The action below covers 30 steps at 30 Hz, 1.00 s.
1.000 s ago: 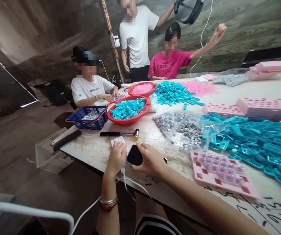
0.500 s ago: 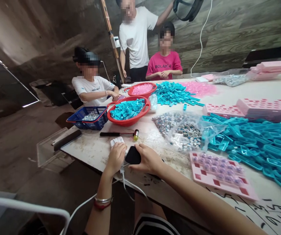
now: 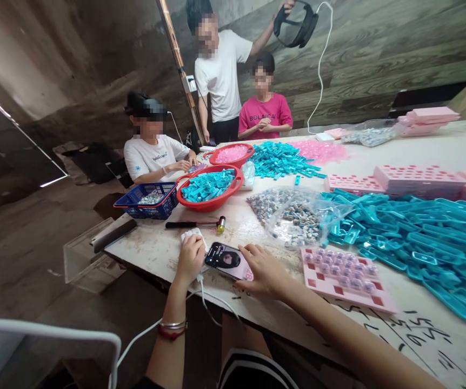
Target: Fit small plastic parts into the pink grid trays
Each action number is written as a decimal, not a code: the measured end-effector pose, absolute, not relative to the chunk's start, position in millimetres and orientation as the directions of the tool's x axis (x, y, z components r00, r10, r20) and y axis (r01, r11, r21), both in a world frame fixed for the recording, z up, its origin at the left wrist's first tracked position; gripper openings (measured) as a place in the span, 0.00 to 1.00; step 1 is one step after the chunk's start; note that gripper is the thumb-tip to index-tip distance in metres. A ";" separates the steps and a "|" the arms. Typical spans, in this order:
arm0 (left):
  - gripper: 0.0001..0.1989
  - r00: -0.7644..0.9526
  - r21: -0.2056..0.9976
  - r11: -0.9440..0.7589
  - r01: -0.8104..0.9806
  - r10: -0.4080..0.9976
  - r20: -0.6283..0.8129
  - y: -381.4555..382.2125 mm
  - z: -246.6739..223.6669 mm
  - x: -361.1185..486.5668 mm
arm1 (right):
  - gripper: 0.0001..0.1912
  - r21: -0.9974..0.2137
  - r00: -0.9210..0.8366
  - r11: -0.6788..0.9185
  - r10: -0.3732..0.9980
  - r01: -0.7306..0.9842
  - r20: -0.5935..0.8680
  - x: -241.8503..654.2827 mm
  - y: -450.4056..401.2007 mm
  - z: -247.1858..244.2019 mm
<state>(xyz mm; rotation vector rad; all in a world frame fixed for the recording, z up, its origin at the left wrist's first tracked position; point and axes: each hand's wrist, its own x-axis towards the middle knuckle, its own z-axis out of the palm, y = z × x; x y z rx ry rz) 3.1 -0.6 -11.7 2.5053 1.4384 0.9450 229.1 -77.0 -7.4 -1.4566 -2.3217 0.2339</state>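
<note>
My left hand (image 3: 191, 259) is closed around a white block (image 3: 192, 234) with raised segments on top, near the table's front edge. A white cable (image 3: 201, 292) runs down from just below that hand. My right hand (image 3: 263, 270) grips the right end of a phone (image 3: 225, 258), which lies face up with its screen lit. The fingers are along the far edge, the thumb along the near one. Behind both hands lies a hammer (image 3: 200, 224) with a black handle and a yellow-tipped head. Right of the right arm sits a pink tray (image 3: 314, 273) with clear round pieces.
Blue pieces fill a red basin (image 3: 217, 204); a blue basket (image 3: 146, 208) stands left of it. Small metal parts spill from a plastic bag (image 3: 298, 216). Large blue pieces (image 3: 427, 232) heap at right. Three people are across the table, one holding up a headset (image 3: 298, 27).
The phone's screen has gone from dark to lit, and more of it shows as my right hand has shifted right. My left hand stays on the white block. The view has tilted slightly.
</note>
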 end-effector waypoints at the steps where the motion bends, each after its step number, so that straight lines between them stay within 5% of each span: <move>1: 0.14 0.359 0.382 -0.544 0.747 0.814 0.456 -0.5 -11.0 3.6 | 0.38 -0.341 -0.373 0.441 0.894 0.830 0.250 230.5 -78.2 -8.9; 19: 0.09 0.287 0.391 -0.472 0.790 0.848 0.445 1.3 -11.3 8.9 | 0.36 -0.395 -0.287 0.348 0.935 0.850 0.206 225.7 -80.2 -13.2; 25: 0.12 0.344 0.241 -0.449 0.861 0.861 0.375 -17.4 12.3 23.6 | 0.42 -0.385 -0.248 0.345 0.928 0.856 0.279 230.7 -82.5 -5.4; 30: 0.14 0.627 0.284 -0.676 0.680 0.737 0.252 -50.2 84.7 88.4 | 0.16 -0.388 -0.300 0.469 0.856 0.793 0.421 283.1 -104.5 45.1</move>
